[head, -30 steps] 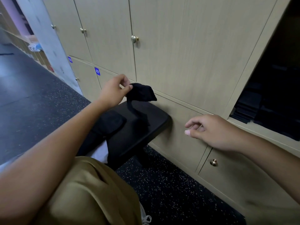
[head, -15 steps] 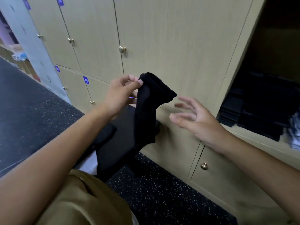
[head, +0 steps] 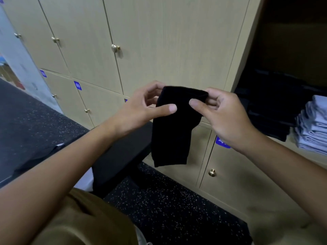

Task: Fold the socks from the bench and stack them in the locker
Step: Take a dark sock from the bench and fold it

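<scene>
A black sock (head: 172,128) is held up in the air in front of the locker doors (head: 159,41), and it hangs down above the dark bench (head: 122,156). Its top edge is pinched on one side by the left hand (head: 141,110) and on the other side by the right hand (head: 224,114). Piles of folded dark socks (head: 270,110) and light socks (head: 313,126) are seen in the open locker (head: 283,50) on the right
</scene>
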The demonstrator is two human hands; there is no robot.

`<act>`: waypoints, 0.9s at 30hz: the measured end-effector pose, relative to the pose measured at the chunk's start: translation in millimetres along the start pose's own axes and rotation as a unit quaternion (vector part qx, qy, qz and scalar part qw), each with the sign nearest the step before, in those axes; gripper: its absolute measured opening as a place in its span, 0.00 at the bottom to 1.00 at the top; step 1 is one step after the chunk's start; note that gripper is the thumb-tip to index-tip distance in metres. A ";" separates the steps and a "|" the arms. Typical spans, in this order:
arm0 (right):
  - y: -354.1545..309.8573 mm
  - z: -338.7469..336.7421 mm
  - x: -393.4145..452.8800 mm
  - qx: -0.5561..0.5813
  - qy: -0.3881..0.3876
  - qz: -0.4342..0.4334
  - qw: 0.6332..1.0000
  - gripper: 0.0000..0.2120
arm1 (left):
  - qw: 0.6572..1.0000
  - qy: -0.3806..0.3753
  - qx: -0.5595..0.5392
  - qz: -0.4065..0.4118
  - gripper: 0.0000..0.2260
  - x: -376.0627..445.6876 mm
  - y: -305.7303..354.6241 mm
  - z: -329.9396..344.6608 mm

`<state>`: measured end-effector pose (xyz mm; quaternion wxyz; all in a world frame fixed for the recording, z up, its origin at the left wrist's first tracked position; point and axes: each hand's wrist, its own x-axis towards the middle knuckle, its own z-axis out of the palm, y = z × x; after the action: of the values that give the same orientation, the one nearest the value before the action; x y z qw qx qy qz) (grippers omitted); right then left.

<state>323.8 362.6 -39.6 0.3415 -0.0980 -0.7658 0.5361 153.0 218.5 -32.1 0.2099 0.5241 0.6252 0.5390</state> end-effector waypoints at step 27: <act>36.5 -51.0 -56.0 -0.057 -0.185 0.335 0.922 0.12 | 0.968 0.247 -0.051 0.010 0.07 26.0 4.8 20.9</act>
<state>389.9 386.9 -85.6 -0.0121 -0.2672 -0.7668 0.5835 163.0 250.2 -26.9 0.0693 0.3696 0.6241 0.6849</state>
